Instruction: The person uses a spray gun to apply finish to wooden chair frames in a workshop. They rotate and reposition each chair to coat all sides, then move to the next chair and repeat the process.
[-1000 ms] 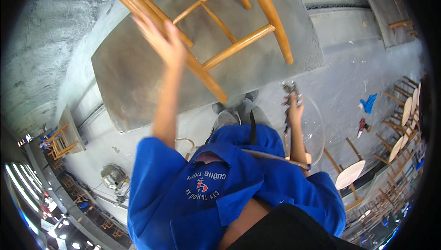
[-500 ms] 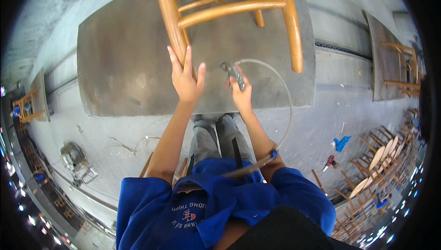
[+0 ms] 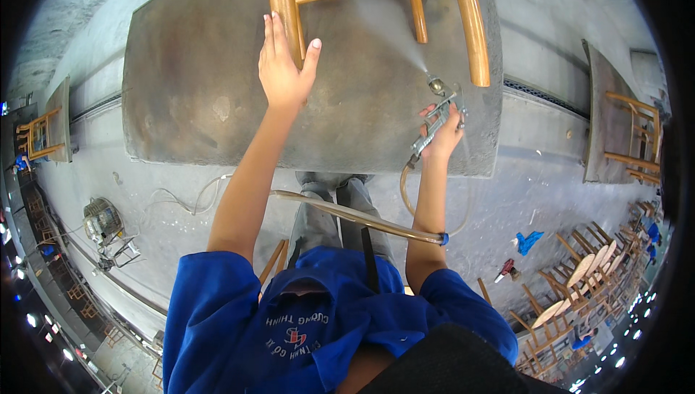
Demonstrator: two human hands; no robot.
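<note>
spray gun [image 3: 436, 120] in right hand [image 3: 443, 137]; left hand [image 3: 284, 68] steadies chair [image 3: 376, 10].

Chair frame [image 3: 289, 3]: honey-orange varnished wood, glossy. Panel [image 3: 195, 104] behind it: dull brown-grey, blotchy with paler patches; spray gun [image 3: 434, 122] silver-grey metal, its mist whitish, its hose [image 3: 347, 213] tan with a blue band at one end. Sleeves [image 3: 210, 307] bright blue, trousers [image 3: 326, 213] grey, floor [image 3: 507, 191] pale grey with a small blue rag [image 3: 528, 240].

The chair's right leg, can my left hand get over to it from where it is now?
Probably yes. The left hand rests open on the chair's left leg, and only open rungs lie between it and the right leg; the spray gun sits lower.
</note>
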